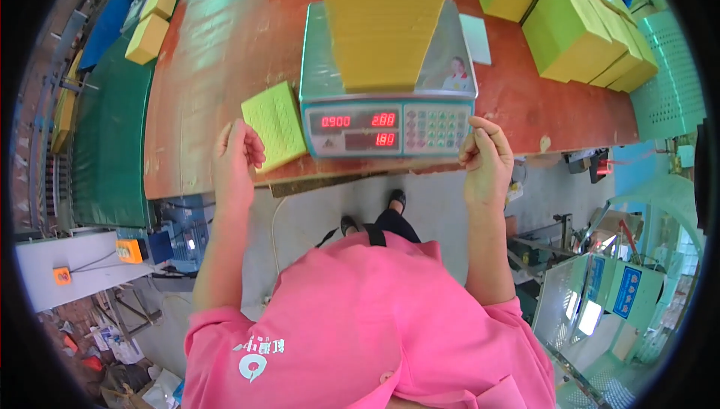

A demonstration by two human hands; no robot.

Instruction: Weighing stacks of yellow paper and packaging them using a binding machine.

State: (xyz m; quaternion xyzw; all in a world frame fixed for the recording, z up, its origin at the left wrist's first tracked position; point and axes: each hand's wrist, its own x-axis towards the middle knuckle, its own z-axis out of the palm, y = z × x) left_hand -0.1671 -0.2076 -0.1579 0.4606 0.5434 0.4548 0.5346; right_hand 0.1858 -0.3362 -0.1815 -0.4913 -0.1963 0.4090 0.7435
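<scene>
On the red-brown table (187, 142), one digital scale (318, 56) is set, and one tall yellow block (384, 30) is stood on its pan. Three red readouts (384, 139) are lit on its front panel, with one keypad (435, 130) placed to their right. One thin yellow-green pad (274, 125) is laid flat, tilted, just beside the scale's left front corner.

Two bare hands are seen. The left hand (241, 148) is held at the pad's left edge, fingers loosely curled and not pressed together, nothing seen gripped; whether the pad is touched cannot be told. The right hand (487, 155) is held near the scale's right front corner, fingers half bent, thumb close to the index finger, nothing seen pinched; contact with the scale cannot be told.

One pale card (475, 40) is laid right of the scale. Two smaller yellow blocks (148, 38) are placed at the table's far left. Further yellow stacks (566, 34) are grouped at the far right, exact count unclear. Two dark shoes (397, 199) are seen below the table edge.
</scene>
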